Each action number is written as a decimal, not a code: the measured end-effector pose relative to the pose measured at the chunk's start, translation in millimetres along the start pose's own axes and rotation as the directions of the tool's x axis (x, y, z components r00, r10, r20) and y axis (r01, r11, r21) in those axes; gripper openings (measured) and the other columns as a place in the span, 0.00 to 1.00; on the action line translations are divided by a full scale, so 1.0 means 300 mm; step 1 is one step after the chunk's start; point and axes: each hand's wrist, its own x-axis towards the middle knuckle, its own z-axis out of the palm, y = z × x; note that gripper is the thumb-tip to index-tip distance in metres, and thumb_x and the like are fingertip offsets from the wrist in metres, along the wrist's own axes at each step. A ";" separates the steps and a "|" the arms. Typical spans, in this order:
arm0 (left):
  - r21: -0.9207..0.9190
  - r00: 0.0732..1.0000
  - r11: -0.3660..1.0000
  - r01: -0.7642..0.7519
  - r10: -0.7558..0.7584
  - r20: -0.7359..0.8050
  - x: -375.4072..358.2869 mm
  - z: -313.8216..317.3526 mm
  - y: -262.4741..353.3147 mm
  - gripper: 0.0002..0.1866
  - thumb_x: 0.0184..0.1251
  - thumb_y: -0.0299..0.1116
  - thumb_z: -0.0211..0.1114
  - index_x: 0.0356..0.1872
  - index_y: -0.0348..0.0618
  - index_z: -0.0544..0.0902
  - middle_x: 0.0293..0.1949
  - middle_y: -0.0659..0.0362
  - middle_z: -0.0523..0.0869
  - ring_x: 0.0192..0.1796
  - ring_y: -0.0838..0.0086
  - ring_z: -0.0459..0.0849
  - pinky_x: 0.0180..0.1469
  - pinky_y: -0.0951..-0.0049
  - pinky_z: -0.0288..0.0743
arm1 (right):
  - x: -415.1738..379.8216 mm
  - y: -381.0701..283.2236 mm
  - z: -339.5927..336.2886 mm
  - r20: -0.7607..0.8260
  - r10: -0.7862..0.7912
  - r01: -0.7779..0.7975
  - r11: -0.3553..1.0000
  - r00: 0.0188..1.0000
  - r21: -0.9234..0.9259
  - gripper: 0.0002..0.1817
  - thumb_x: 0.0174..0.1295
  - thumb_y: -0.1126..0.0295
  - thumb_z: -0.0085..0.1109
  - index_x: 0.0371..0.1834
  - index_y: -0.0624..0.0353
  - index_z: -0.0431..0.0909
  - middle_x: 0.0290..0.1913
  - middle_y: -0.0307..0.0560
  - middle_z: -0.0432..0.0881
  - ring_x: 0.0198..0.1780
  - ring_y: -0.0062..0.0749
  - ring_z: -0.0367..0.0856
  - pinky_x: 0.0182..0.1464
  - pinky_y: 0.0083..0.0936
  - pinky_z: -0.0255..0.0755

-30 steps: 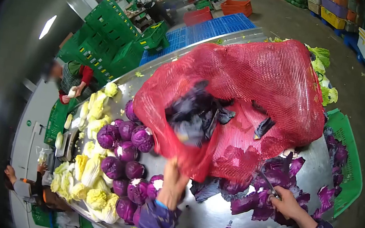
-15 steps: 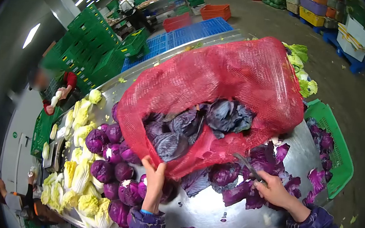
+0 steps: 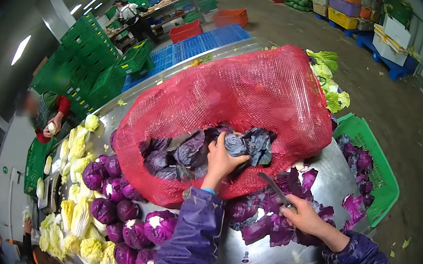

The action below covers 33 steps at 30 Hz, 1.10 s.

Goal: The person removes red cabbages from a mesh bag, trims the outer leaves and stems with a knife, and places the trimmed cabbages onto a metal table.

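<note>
A large red mesh bag (image 3: 227, 91) lies on the metal table, its opening facing me. Dark purple cabbages (image 3: 191, 148) show inside it. My left hand (image 3: 223, 160) reaches into the opening, fingers spread on a dark cabbage (image 3: 236, 144). In my right hand (image 3: 302, 215) is a knife (image 3: 274, 188), its blade pointing up and left, over loose purple leaves (image 3: 276, 227). Left of my left forearm sit several trimmed purple cabbages (image 3: 128, 210), some showing white cut stems.
Yellow-green napa cabbages (image 3: 82, 216) line the table's left side. A green crate (image 3: 387, 188) holding purple leaves stands at the right. Another person (image 3: 47, 112) works at the far left, near stacked green crates (image 3: 81, 52). Green leaves (image 3: 329, 72) lie behind the bag.
My left hand has let go of the bag's edge and moved up and right onto a cabbage in the opening. The knife remains in my right hand. The whole view has shifted slightly.
</note>
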 end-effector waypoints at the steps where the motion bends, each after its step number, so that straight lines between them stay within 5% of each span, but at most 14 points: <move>1: 0.016 0.999 0.999 -0.034 0.034 -0.039 -0.011 0.005 0.009 0.57 0.31 0.52 0.80 0.67 0.45 0.61 0.61 0.38 0.67 0.60 0.46 0.72 0.61 0.56 0.69 | -0.005 -0.005 -0.010 -0.015 0.035 -0.035 0.999 0.999 0.007 0.09 0.64 0.69 0.56 0.43 0.62 0.72 0.21 0.38 0.75 0.21 0.19 0.73 0.24 0.23 0.68; 4: -0.123 0.987 0.986 -0.113 0.096 -0.130 -0.023 0.029 -0.050 0.51 0.30 0.46 0.81 0.61 0.36 0.67 0.55 0.42 0.76 0.55 0.54 0.78 0.58 0.62 0.71 | -0.013 0.007 -0.032 -0.043 0.075 -0.072 0.996 0.996 0.052 0.09 0.65 0.69 0.55 0.42 0.62 0.72 0.22 0.39 0.76 0.21 0.18 0.73 0.24 0.23 0.68; 6: -0.466 0.979 0.883 -0.061 -0.037 -0.198 -0.033 0.035 -0.099 0.41 0.41 0.36 0.79 0.59 0.36 0.69 0.51 0.53 0.78 0.51 0.68 0.78 0.54 0.69 0.73 | -0.025 0.020 -0.034 -0.039 0.090 -0.088 0.995 0.995 0.052 0.08 0.65 0.69 0.55 0.42 0.62 0.72 0.24 0.40 0.78 0.21 0.18 0.73 0.24 0.22 0.69; 8: -0.856 0.972 0.511 0.079 -0.231 -0.049 -0.069 0.008 -0.110 0.40 0.48 0.34 0.76 0.63 0.38 0.65 0.56 0.51 0.75 0.53 0.66 0.76 0.55 0.69 0.71 | -0.040 0.024 -0.039 -0.012 0.110 -0.110 0.994 0.994 -0.007 0.08 0.65 0.70 0.55 0.43 0.62 0.72 0.25 0.41 0.79 0.22 0.18 0.73 0.24 0.22 0.69; 10: -0.915 0.957 0.383 0.124 -0.289 0.009 -0.147 -0.034 -0.093 0.38 0.52 0.29 0.73 0.65 0.40 0.63 0.56 0.53 0.74 0.53 0.67 0.75 0.55 0.69 0.71 | -0.062 0.018 -0.044 -0.067 0.085 -0.081 0.995 0.994 0.060 0.09 0.65 0.71 0.55 0.44 0.61 0.72 0.24 0.40 0.78 0.22 0.18 0.73 0.24 0.21 0.68; 12: -0.844 0.978 0.534 0.051 -0.198 -0.066 -0.251 -0.100 -0.037 0.39 0.50 0.30 0.73 0.64 0.41 0.64 0.55 0.54 0.73 0.55 0.66 0.74 0.57 0.68 0.69 | -0.077 0.012 -0.058 -0.160 0.031 -0.013 0.993 0.987 0.115 0.11 0.63 0.72 0.55 0.47 0.61 0.73 0.22 0.36 0.74 0.21 0.16 0.72 0.24 0.19 0.67; 15: -0.427 0.970 0.880 -0.209 0.131 -0.206 -0.408 -0.159 0.021 0.40 0.38 0.32 0.75 0.59 0.40 0.69 0.54 0.50 0.72 0.58 0.58 0.72 0.62 0.63 0.65 | -0.092 0.006 -0.087 -0.274 0.038 -0.009 0.995 0.961 0.104 0.12 0.62 0.71 0.56 0.48 0.60 0.74 0.22 0.36 0.74 0.19 0.16 0.70 0.22 0.19 0.66; 17: -0.158 0.934 0.923 -0.351 0.334 -0.125 -0.528 -0.184 0.094 0.39 0.32 0.32 0.74 0.55 0.39 0.72 0.52 0.48 0.72 0.59 0.57 0.71 0.63 0.63 0.63 | -0.109 -0.004 -0.097 -0.319 0.001 0.033 0.994 0.948 0.101 0.12 0.62 0.71 0.56 0.48 0.60 0.74 0.24 0.37 0.75 0.20 0.15 0.71 0.24 0.18 0.67; 20: -0.059 0.955 0.962 -0.268 0.273 0.116 -0.676 -0.077 0.105 0.45 0.29 0.34 0.76 0.58 0.39 0.68 0.55 0.46 0.68 0.61 0.51 0.66 0.65 0.57 0.61 | -0.156 -0.038 -0.090 -0.371 -0.102 0.089 0.995 0.923 -0.052 0.13 0.60 0.73 0.56 0.48 0.64 0.75 0.33 0.46 0.80 0.34 0.26 0.78 0.37 0.26 0.72; 21: -0.074 0.964 0.966 -0.248 0.254 0.082 -0.700 -0.035 0.096 0.47 0.29 0.36 0.76 0.60 0.39 0.66 0.56 0.45 0.67 0.61 0.51 0.65 0.65 0.55 0.60 | -0.163 -0.011 -0.080 -0.361 -0.219 0.163 0.970 0.906 -0.179 0.14 0.58 0.75 0.55 0.47 0.65 0.75 0.35 0.52 0.80 0.38 0.33 0.80 0.41 0.29 0.72; 25: -0.036 0.961 0.969 -0.244 0.247 0.123 -0.669 -0.031 0.096 0.52 0.32 0.38 0.77 0.64 0.33 0.61 0.57 0.42 0.67 0.62 0.49 0.67 0.65 0.58 0.62 | -0.218 0.078 0.000 -0.155 -0.469 0.343 0.799 0.869 -0.494 0.18 0.60 0.70 0.56 0.53 0.60 0.70 0.39 0.57 0.78 0.36 0.55 0.80 0.36 0.41 0.76; 28: -0.115 0.957 0.963 -0.244 0.259 0.132 -0.650 -0.016 0.095 0.52 0.33 0.38 0.77 0.64 0.31 0.60 0.57 0.40 0.67 0.62 0.49 0.67 0.65 0.59 0.62 | -0.243 0.052 0.046 -0.017 -0.307 0.229 0.747 0.952 -0.624 0.20 0.62 0.67 0.56 0.57 0.57 0.67 0.35 0.54 0.76 0.29 0.54 0.80 0.30 0.43 0.76; 30: -0.129 0.959 0.964 -0.231 0.248 0.135 -0.647 -0.010 0.100 0.52 0.33 0.39 0.77 0.64 0.29 0.60 0.57 0.39 0.67 0.61 0.49 0.68 0.65 0.59 0.63 | -0.227 0.055 0.074 -0.029 -0.364 0.249 0.692 0.931 -0.678 0.19 0.60 0.69 0.55 0.54 0.55 0.66 0.29 0.54 0.73 0.24 0.53 0.79 0.24 0.46 0.74; 33: -0.062 0.966 0.973 -0.222 0.228 0.122 -0.644 -0.001 0.124 0.51 0.33 0.39 0.77 0.63 0.29 0.61 0.55 0.39 0.68 0.60 0.48 0.69 0.63 0.58 0.65 | -0.190 0.079 0.084 0.004 -0.321 0.167 0.483 0.947 -0.860 0.12 0.56 0.74 0.52 0.43 0.57 0.65 0.24 0.54 0.74 0.23 0.49 0.81 0.20 0.40 0.74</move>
